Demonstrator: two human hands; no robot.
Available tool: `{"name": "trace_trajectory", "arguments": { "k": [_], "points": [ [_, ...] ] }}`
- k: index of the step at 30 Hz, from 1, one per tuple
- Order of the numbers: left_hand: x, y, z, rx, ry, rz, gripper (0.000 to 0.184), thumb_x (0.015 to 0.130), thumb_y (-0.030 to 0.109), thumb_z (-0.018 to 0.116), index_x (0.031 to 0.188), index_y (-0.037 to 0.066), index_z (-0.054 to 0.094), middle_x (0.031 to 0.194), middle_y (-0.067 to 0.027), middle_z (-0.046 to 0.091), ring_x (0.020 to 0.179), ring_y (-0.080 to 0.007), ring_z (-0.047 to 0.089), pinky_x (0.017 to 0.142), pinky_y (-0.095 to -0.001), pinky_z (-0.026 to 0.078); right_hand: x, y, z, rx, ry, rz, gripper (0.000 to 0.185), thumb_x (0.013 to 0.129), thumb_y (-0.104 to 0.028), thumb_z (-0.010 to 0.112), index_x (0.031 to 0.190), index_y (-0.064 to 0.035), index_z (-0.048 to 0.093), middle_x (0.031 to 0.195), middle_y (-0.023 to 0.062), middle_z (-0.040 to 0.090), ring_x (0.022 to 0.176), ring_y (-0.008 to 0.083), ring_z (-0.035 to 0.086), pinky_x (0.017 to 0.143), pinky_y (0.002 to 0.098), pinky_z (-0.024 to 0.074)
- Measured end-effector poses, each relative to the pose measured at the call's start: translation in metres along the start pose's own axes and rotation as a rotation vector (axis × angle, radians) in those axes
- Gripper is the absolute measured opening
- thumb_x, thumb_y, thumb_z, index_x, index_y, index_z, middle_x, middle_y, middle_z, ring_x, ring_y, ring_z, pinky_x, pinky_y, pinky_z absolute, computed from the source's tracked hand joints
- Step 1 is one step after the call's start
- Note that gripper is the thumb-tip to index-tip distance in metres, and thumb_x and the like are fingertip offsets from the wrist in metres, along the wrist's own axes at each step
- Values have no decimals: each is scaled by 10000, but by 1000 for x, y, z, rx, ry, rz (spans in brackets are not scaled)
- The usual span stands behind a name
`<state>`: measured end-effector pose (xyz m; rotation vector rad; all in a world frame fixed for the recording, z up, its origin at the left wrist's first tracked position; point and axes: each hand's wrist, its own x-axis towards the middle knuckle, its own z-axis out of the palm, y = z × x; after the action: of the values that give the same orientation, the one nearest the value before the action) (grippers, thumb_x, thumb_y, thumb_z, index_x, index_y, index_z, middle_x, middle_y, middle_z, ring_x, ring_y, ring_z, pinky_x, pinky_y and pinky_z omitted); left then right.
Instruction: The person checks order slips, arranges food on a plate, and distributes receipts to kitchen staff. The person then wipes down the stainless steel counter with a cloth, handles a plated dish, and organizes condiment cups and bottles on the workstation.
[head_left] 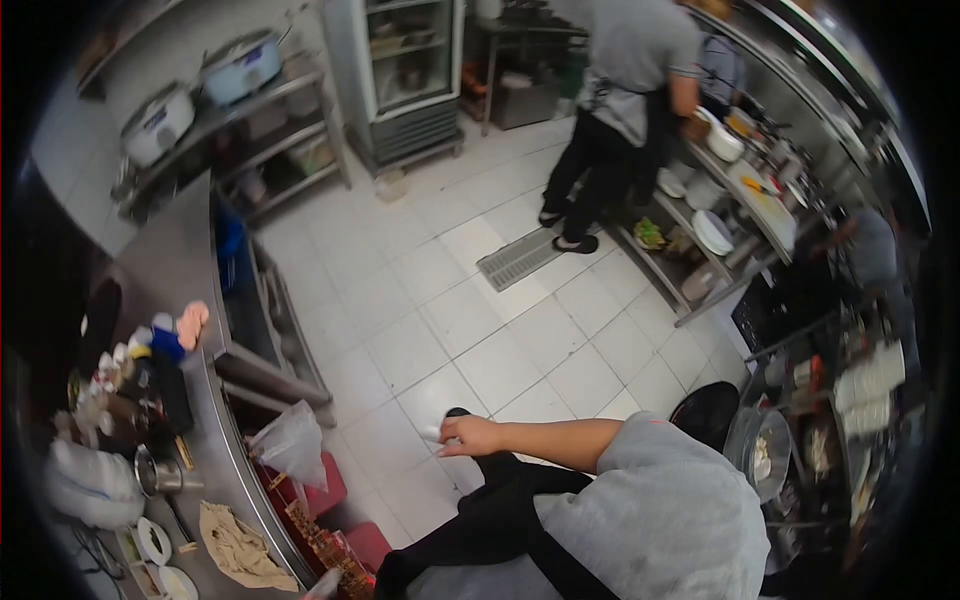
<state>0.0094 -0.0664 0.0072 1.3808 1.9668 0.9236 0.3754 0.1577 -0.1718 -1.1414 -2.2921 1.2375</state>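
My right hand (468,436) is out in front of my body, above the tiled floor, with its fingers bent around a small, blurred white thing (433,432) that I cannot make out. The bare forearm comes out of a grey short sleeve (660,470). A black apron (490,510) covers my front, and the dark tip of a shoe (457,411) shows just beyond the hand. My left hand does not show.
At left, a steel counter (225,440) holds a beige cloth (240,545), a metal pot (155,470) and bottles. A plastic bag (290,440) hangs at its edge. A co-worker (640,70) stands by shelving at the upper right. A floor drain (520,260) lies ahead.
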Motion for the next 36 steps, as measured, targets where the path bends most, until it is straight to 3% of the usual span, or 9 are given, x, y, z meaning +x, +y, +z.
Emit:
{"name": "trace_trajectory", "arguments": {
  "k": [1,7,13,17,19,20,23,34,36],
  "points": [
    [3,9,17,183,-58,0,295,906,211,484,1123,60,614,1099,-151,626,1051,-216,576,929,-317,435,-15,-32,-20,53,19,-64,367,825,-382,626,892,-21,641,958,117,588,854,284,588,733,339,484],
    [27,148,124,66,-415,771,175,718,68,690,887,37,660,1199,-167,488,1101,-206,484,933,-342,364,-116,-178,-104,245,-90,-411,310,728,-222,734,929,-18,615,942,91,564,832,218,576,711,312,479],
    [-8,266,250,-163,-637,599,137,701,67,707,791,-20,650,756,-107,625,630,-195,599,575,-293,459,-243,-136,-193,146,180,-241,268,658,-58,690,907,-15,603,895,89,557,691,217,583,612,315,477],
    [-29,357,382,-150,-534,721,144,755,130,678,799,-4,651,733,-96,622,655,-161,566,605,-281,447,-351,-53,-270,18,532,4,207,732,-82,689,918,-41,607,832,60,580,729,168,588,635,276,473],
    [-39,420,455,-311,-669,568,172,778,147,674,830,-14,648,761,-86,626,707,-146,561,651,-283,447,-406,-17,-315,518,865,-118,161,874,-170,595,999,-69,612,891,1,619,812,100,575,697,273,483],
    [-47,455,492,-505,-705,542,157,796,134,664,838,-17,647,784,-59,627,736,-120,551,674,-267,440,-435,-7,-344,749,953,37,192,890,-161,568,1044,-50,596,935,19,625,840,129,598,731,282,501],
    [-79,547,581,-858,-894,330,135,822,117,665,819,-11,621,786,-31,620,724,-80,531,664,-226,422,-511,19,-400,1204,1040,-165,291,938,-192,468,1125,22,529,1054,137,611,912,207,623,768,361,526],
    [-149,731,824,-978,-1253,336,227,874,175,623,729,0,622,736,-10,612,648,-56,494,613,-221,406,-669,114,-524,818,1761,27,279,817,-11,612,1087,12,543,982,87,626,822,122,596,713,255,476],
    [-136,769,877,-915,-1257,561,162,886,132,577,820,1,645,797,-32,628,713,-82,531,654,-222,421,-692,134,-552,735,1866,70,302,812,6,604,1105,14,532,960,82,627,829,116,593,723,244,470]
  ]
}}
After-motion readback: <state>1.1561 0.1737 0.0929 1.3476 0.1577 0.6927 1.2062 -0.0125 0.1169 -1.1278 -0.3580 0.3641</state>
